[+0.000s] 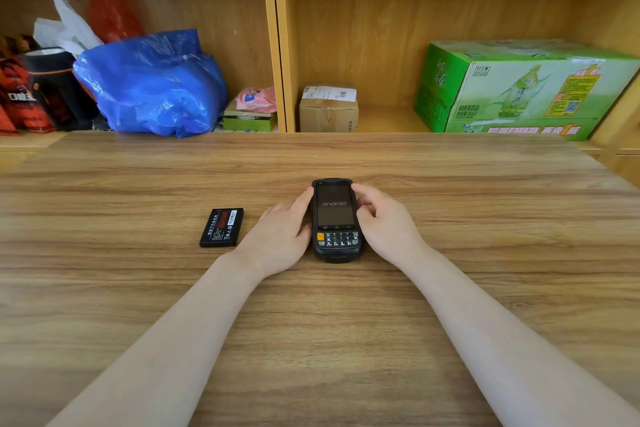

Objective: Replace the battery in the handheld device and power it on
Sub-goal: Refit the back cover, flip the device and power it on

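A black handheld device [335, 218] with a keypad lies face up on the wooden table [311, 322]. Its screen is lit and shows the word "android". My left hand [280, 232] holds its left side, thumb along the edge. My right hand [382, 220] grips its right side, with a finger curled at the upper right corner. A loose black battery [222, 227] lies flat on the table, a little left of my left hand and apart from it.
Behind the table stand wooden shelves. They hold a blue plastic bag [152, 83], red and black bags [31, 90], a small cardboard box [328, 111], a green drinks carton [519, 90] and a small green box [249, 120].
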Demonstrator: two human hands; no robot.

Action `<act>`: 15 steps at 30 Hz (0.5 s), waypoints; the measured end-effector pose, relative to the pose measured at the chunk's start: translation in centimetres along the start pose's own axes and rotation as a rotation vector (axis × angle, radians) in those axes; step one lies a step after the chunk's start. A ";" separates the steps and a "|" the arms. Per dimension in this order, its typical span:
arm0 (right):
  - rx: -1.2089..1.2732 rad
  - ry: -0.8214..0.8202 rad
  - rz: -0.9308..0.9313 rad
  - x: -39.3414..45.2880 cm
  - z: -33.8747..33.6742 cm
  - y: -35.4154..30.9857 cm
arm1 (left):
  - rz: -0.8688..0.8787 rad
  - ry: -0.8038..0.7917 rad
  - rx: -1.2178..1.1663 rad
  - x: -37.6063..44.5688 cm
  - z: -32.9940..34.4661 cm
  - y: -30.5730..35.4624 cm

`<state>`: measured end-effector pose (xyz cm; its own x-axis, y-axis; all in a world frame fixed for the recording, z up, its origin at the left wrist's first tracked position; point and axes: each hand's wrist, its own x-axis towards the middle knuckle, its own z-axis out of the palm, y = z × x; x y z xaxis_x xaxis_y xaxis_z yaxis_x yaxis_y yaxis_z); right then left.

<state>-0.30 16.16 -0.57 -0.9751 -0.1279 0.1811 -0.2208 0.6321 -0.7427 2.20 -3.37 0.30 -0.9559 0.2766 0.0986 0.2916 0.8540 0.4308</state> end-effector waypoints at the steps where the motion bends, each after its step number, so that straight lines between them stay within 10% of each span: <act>1: -0.001 0.000 -0.001 0.0 0.0 0.0 | 0.000 -0.001 -0.001 0.0 0.0 0.0; 15: 0.006 -0.004 0.003 0.0 0.0 -0.2 | 0.009 0.007 0.007 0.2 0.2 -0.4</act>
<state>-0.26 16.08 -0.40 -0.9759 -0.1291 0.1760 -0.2178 0.6278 -0.7473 1.92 -3.60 -0.09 -0.9534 0.2815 0.1086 0.3005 0.8545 0.4236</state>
